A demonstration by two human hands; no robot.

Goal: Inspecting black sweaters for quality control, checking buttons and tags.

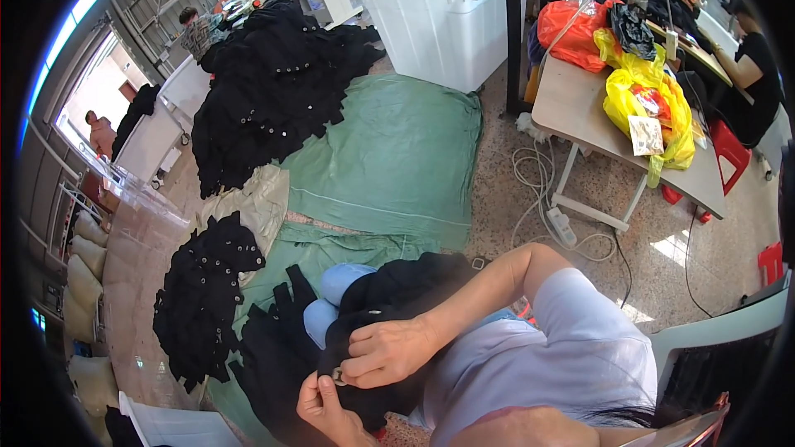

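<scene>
A black garment (364,397) lies bunched over my lap, with a small pale, shiny button (337,376) showing at its edge. My right hand (387,354) has its fingers curled and pinched on the garment right at the button. Just below, my left hand (325,407) pinches the garment's edge between thumb and fingers, close to the right fingertips. The left palm and part of the cloth are hidden. Two rounded light-blue shapes (321,321) poke out beside the cloth; I cannot tell what they are.
Green sheeting (389,149) covers the floor ahead. Heaps of black garments with shiny buttons (273,74) lie ahead left, and a smaller pile (211,290) nearer. A white bin (439,25) stands beyond. At right, a table (571,99) carries coloured bags (650,103); a power strip (561,226) lies below.
</scene>
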